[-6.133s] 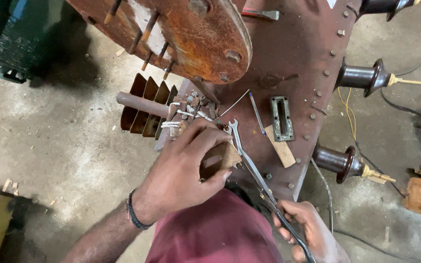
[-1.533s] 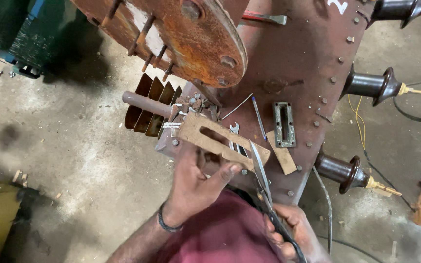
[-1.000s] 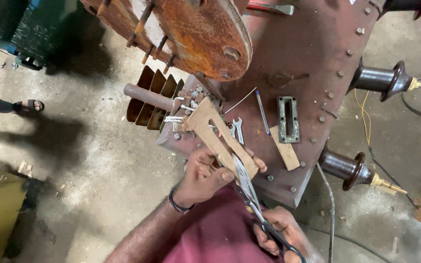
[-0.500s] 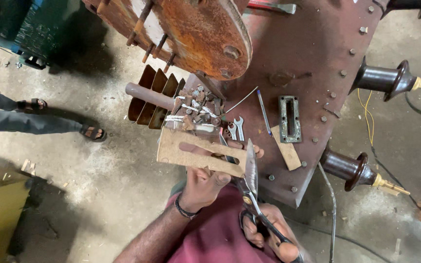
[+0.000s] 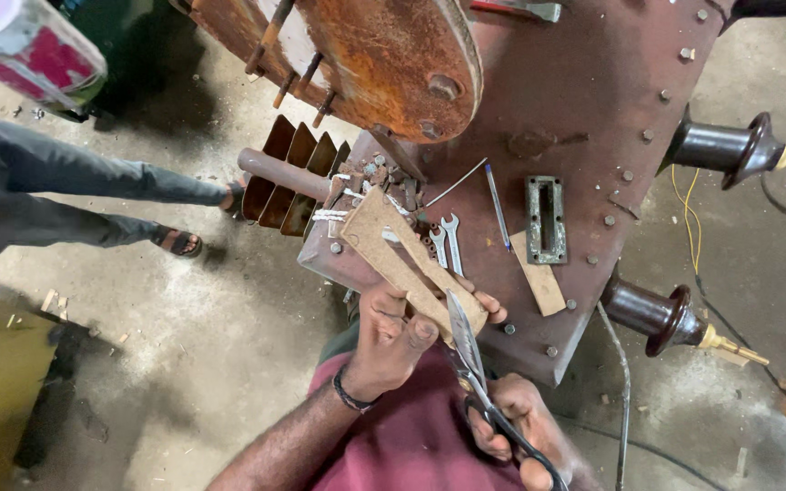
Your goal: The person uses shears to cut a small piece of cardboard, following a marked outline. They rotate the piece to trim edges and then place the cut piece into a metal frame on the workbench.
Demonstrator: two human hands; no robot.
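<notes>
Two hands work one piece: the left hand [image 5: 391,335] has its fingers clamped on the near end of a slotted fibreboard strip [image 5: 408,257], thumb on top and fingertips showing beyond the strip's far edge, while the right hand [image 5: 522,435] has its fingers closed through the handles of a pair of scissors [image 5: 479,375]. The scissor blades meet the strip at its near end, just beside the left thumb. Whether the blades have bitten into the edge cannot be told. Judged from this, trimming of the strip is in hand: the long slot is already cut through its middle, and the outline at the near end is not yet finished.

The strip is held just above the near corner of a rust-brown steel transformer cover [image 5: 593,109], which serves as the work surface. On the cover, beyond the strip, lie two small spanners [image 5: 446,240], a thin rod [image 5: 497,205], a rectangular metal frame [image 5: 546,218] and a short wooden block [image 5: 539,284]. Dark porcelain bushings [image 5: 725,150] project from the cover's right edge. A rusted round plate [image 5: 384,55] leans over its far left part, with finned panels [image 5: 293,177] below it.

Left of the cover, the floor is bare, dusty concrete [image 5: 138,318], where another person's trouser legs and sandalled foot [image 5: 175,241] stand.
</notes>
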